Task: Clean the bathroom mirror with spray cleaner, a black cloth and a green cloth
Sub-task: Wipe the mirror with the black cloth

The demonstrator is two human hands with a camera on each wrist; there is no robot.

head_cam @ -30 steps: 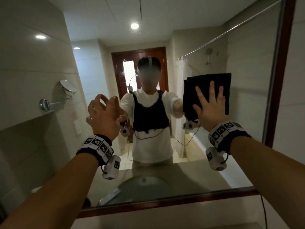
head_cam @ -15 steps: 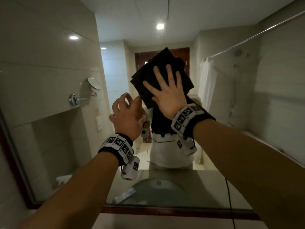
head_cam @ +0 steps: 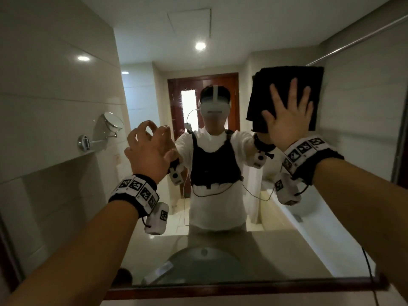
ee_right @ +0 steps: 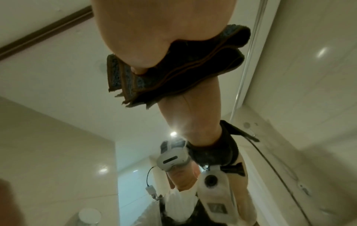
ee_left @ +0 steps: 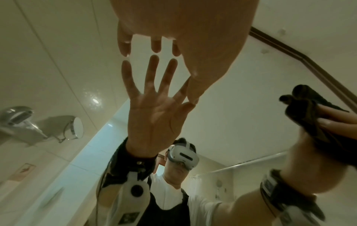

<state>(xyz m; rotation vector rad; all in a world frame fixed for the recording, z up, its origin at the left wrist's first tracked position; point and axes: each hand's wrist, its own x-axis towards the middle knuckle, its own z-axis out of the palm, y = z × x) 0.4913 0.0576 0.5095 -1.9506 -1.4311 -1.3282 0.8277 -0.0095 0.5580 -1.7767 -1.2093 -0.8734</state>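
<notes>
On the mirror (head_cam: 220, 257) the right hand (head_cam: 289, 120) presses the black cloth (head_cam: 284, 85) flat — left hand (head_cam: 150, 151) empty, fingertips on glass; green cloth pass likely remains.

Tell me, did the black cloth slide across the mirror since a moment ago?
Yes. The black cloth under the right hand slid right: half a second ago it covered the reflected brown door, now it sits beside it, toward the mirror's right edge.

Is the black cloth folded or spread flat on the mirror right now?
Folded: the black cloth shows several stacked layered edges under the right hand, pressed flat against the mirror.
</notes>
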